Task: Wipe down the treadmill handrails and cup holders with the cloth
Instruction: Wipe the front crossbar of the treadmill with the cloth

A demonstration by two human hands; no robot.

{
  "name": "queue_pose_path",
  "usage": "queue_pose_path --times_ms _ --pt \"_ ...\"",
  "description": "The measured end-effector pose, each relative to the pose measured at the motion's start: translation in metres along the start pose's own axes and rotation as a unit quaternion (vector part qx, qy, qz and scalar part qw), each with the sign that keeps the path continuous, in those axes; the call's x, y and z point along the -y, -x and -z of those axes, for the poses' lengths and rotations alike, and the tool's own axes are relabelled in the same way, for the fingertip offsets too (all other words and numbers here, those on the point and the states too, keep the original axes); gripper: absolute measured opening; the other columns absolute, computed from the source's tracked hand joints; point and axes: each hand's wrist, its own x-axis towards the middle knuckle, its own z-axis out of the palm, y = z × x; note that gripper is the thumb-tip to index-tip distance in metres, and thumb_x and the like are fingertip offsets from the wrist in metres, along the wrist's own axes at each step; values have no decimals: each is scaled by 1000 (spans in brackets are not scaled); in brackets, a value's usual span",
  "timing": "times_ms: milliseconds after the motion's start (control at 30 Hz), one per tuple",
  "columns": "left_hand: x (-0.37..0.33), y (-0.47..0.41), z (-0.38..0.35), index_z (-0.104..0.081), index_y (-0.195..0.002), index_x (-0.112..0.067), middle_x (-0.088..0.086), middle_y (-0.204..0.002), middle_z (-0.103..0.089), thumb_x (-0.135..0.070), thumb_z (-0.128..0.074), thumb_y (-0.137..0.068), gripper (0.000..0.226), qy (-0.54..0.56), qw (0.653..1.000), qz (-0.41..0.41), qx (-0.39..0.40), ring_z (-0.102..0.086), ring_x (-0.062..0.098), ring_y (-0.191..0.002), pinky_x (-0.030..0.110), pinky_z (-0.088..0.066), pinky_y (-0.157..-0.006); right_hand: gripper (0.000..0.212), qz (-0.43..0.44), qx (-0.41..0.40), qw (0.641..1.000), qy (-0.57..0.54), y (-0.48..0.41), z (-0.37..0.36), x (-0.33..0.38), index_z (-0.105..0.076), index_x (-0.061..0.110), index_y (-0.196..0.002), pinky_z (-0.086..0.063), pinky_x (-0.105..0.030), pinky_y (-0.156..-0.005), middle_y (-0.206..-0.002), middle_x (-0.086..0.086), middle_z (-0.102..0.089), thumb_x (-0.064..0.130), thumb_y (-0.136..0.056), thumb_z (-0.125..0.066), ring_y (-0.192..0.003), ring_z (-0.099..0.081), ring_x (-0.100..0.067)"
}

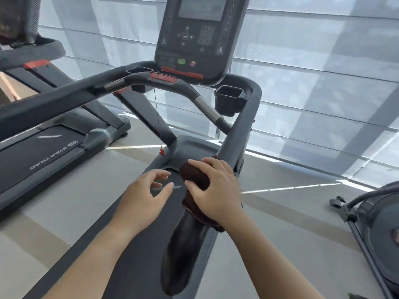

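A dark brown cloth (194, 176) is wrapped over the treadmill's right handrail (234, 139), low in the middle of the view. My right hand (216, 188) presses on the cloth and grips it around the rail. My left hand (146, 194) hovers just left of the cloth with fingers apart, holding nothing. The left handrail (49, 104) runs from the left edge up toward the console. A dark right cup holder (230, 99) sits beside the console base, and the left cup holder (138, 71) shows as an opening on the other side.
The console (194, 37) with a screen and buttons rises ahead. A red safety cord (158, 117) hangs down from it. A second treadmill (49, 143) stands to the left, another machine (375, 219) at the right edge. Window blinds (313, 72) fill the background.
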Motion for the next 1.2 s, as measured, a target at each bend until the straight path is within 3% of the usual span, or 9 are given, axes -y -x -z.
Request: queue_pose_path --times_ms 200,333,433,600,800,933,1200 --pt "17 -25 31 -59 -106 -34 -17 -107 -61 -33 -60 -84 22 18 990 -64 127 -56 0 -95 18 -43 -76 46 -91 -74 993 8 31 -5 33 -55 42 -123 -33 -34 -107 -133 12 -52 40 -79 -65 -129 -39 -15" --pt "8 -26 76 -58 -110 -30 -12 -115 -57 -33 -58 -86 24 2 962 -86 258 -53 5 -100 11 -37 -74 48 -172 -49 976 126 60 -23 82 -50 42 -126 -40 -50 -99 -139 5 -48 45 -78 -57 -132 -37 -26" --pt "-3 -26 111 -57 -112 -30 -12 -118 -55 -34 -56 -87 26 -21 941 -107 320 -52 4 -102 10 -35 -72 49 -216 -74 962 152 66 -30 100 -52 38 -126 -44 -54 -92 -136 0 -52 40 -77 -59 -128 -41 -31" --pt "-9 -32 148 -57 -110 -32 -15 -117 -56 -35 -55 -86 24 -17 930 -118 347 -52 2 -103 8 -34 -73 47 -273 -120 945 136 58 -30 110 -54 33 -125 -45 -55 -90 -134 -4 -54 42 -79 -54 -123 -46 -34" --pt "1 -36 146 -58 -111 -30 -13 -118 -56 -33 -54 -88 24 -30 909 -142 392 -52 6 -106 13 -34 -77 50 -263 -175 930 188 99 -57 123 -47 32 -132 -45 -51 -88 -137 -8 -50 42 -84 -58 -122 -46 -36" --pt "10 -45 141 -57 -111 -31 -12 -120 -56 -32 -53 -88 23 -40 891 -157 424 -51 6 -107 19 -36 -82 47 -289 -151 927 185 62 -47 110 -47 33 -130 -45 -57 -89 -137 -8 -50 40 -84 -56 -121 -46 -38" --pt "14 -117 127 -57 -109 -31 -11 -120 -56 -31 -55 -88 22 -29 899 -158 408 -51 5 -105 21 -36 -82 50 -304 -54 926 218 -28 -36 58 -43 36 -134 -37 -59 -95 -147 -6 -37 38 -86 -58 -133 -30 -38"
